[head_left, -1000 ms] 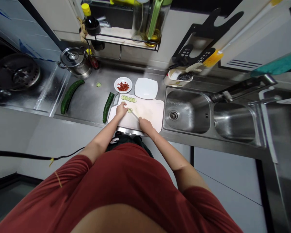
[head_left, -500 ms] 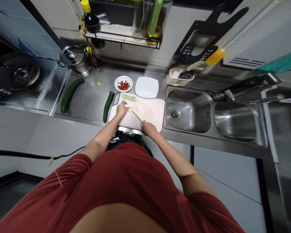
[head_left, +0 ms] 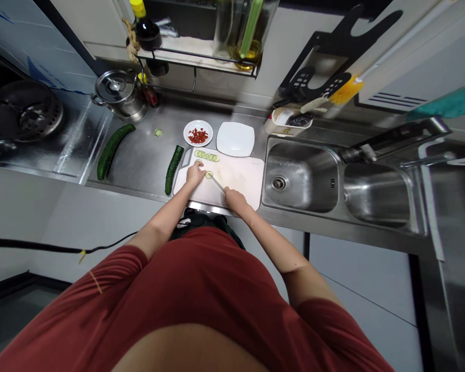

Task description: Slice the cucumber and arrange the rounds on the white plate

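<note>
On the white cutting board (head_left: 240,181), my right hand (head_left: 235,199) is closed round the handle of a knife (head_left: 218,183). The blade's tip reaches a round cucumber slice (head_left: 209,175). Just left of that slice, my left hand (head_left: 195,174) rests on the board with fingers bent; whether they hold anything is too small to tell. A row of overlapping cucumber slices (head_left: 206,155) lies near the board's back edge. Left of the board is a cut length of cucumber (head_left: 174,170). Behind the board stand a plate of red pieces (head_left: 198,134) and an empty white plate (head_left: 235,139).
A whole cucumber (head_left: 113,151) and a small cucumber end (head_left: 158,133) lie on the steel counter. Behind them stands a lidded pot (head_left: 119,94). A double sink (head_left: 302,175) is to the right, a wok (head_left: 21,112) far left. A bottle rack (head_left: 201,61) hangs above.
My right hand has moved slightly left and forward with the knife, whose blade now reaches over the single slice. My left hand has hardly moved.
</note>
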Available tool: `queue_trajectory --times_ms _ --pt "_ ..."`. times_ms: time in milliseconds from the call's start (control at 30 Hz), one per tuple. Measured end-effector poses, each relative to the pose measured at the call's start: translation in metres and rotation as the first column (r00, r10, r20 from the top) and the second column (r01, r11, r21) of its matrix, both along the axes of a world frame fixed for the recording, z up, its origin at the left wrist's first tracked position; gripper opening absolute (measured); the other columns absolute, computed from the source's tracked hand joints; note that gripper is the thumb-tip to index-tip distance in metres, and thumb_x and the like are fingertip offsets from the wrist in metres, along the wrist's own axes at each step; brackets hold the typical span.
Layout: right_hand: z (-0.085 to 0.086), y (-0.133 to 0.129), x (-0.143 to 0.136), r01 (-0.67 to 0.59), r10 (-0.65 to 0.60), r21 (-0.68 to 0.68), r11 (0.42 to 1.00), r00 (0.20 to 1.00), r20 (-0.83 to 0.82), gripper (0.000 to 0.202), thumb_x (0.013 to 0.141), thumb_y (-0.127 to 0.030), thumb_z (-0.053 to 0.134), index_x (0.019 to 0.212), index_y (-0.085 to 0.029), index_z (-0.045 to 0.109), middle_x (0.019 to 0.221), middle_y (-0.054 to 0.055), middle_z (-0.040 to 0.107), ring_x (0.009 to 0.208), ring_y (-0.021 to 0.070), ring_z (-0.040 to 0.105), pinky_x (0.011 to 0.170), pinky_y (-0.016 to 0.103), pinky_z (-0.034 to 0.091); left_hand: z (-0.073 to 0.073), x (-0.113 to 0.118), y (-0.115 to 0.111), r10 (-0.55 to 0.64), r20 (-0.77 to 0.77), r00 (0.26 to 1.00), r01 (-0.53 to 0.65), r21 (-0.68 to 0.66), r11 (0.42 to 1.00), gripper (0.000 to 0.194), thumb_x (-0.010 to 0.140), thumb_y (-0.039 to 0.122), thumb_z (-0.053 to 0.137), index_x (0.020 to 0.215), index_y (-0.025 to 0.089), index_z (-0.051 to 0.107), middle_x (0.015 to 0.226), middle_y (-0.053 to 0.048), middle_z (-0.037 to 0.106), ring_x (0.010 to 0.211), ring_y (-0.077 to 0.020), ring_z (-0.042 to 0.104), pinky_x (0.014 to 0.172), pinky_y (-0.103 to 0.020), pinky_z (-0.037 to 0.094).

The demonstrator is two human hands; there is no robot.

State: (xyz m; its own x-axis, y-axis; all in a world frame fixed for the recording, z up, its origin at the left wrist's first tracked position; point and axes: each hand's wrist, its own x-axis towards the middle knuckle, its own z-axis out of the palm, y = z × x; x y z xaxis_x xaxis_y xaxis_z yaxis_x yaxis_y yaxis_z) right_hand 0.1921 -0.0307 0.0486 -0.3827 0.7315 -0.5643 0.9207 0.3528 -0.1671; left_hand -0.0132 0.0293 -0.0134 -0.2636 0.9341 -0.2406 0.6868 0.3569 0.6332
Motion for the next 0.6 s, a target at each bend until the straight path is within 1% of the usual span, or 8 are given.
queue_trajectory --times_ms 300,467,600 --pt "-0.0027 0.0035 -0.0052 -0.014 0.014 0.040 0.999 1.000 -0.007 0.026 0.092 -0.005 0.035 0.115 -0.012 0.046 0.104 0.017 0.065 0.100 0.0234 0.064 0.082 0.030 0.047 0.0005 0.0005 0.0008 0.003 -0.010 1.000 -0.003 -0.020 1.000 0.028 0.075 0.026 0.065 0.103 0.024 0.060 0.077 0.001 0.062 0.076 -0.0167 0.058 0.076 -0.026 0.042" --pt "-0.0019 0.0034 -0.0077 -0.001 0.001 0.036 0.999 1.000 0.000 0.028 0.092 -0.004 0.034 0.116 -0.011 0.046 0.106 0.017 0.065 0.101 0.0227 0.064 0.083 0.030 0.047 -0.0005 0.0007 0.0009 0.006 -0.012 1.000 -0.007 -0.026 1.000 0.029 0.075 0.027 0.065 0.103 0.024 0.060 0.077 0.001 0.062 0.077 -0.0166 0.058 0.077 -0.026 0.042" --pt "0.0000 0.0056 -0.0084 -0.002 0.002 0.041 0.999 1.000 -0.007 0.028 0.092 -0.005 0.033 0.115 -0.011 0.048 0.105 0.016 0.066 0.099 0.0231 0.064 0.081 0.030 0.048 -0.0014 0.0004 0.0008 0.003 -0.005 1.000 -0.003 -0.009 1.000 0.028 0.075 0.027 0.066 0.102 0.024 0.060 0.077 0.001 0.062 0.076 -0.0168 0.059 0.076 -0.026 0.042"
